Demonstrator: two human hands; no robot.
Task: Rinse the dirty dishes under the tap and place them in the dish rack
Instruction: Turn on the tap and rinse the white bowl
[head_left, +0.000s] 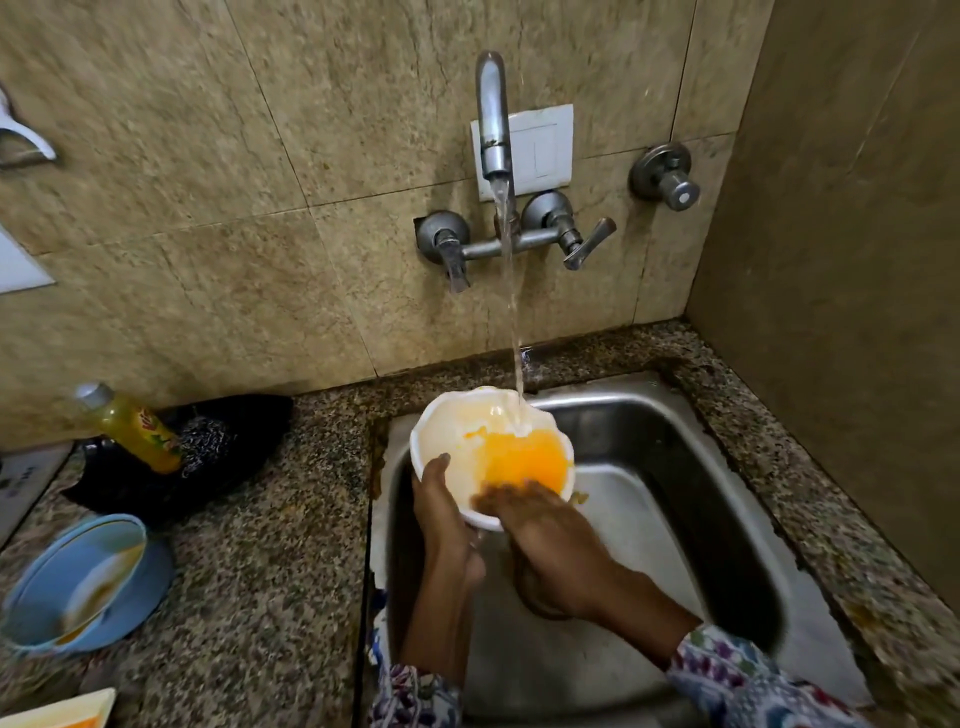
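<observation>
- Head view: white bowl (488, 441) held over the sink's (675, 467) back-left corner, tilted towards the person, orange residue pooled at its near-right side.
- Tap (493, 124) stream lands on the bowl's far rim; water runs off the near edge.
- Left hand (441, 514) grips the bowl's left wall from below, thumb curled over the rim.
- Right hand (540, 525) reaches over the near rim, fingers blurred; spread cannot be told. It lies nearest the residue.
- Open basin to the right and front gives room to tip.
- Blue bowl (78, 582) waits at the counter's left edge, soiled.
- Dish rack not in view.
</observation>
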